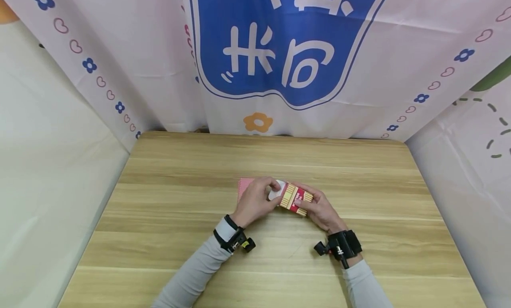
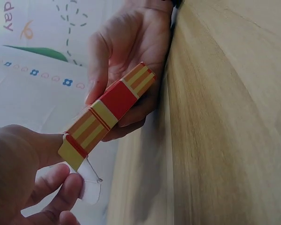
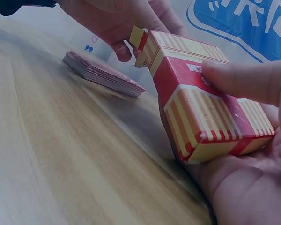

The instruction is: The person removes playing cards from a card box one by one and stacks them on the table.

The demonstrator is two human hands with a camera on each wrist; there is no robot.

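Note:
A card box (image 1: 291, 199) with yellow stripes and a red band is held above the table, one end flap folded out. My right hand (image 1: 324, 212) grips its body, thumb on the front face and fingers behind. At the opened end, my left hand (image 1: 255, 201) pinches around the white flap (image 2: 90, 191) with thumb and fingers. A stack of pink-edged cards (image 3: 100, 77) lies on the table beyond the box, partly behind my left hand in the head view. The box's inside cannot be seen.
The wooden table (image 1: 179, 166) has its back edge against a printed curtain (image 1: 167, 86). Pale cloth walls (image 1: 48, 144) stand on both sides. Each wrist wears a strapped camera.

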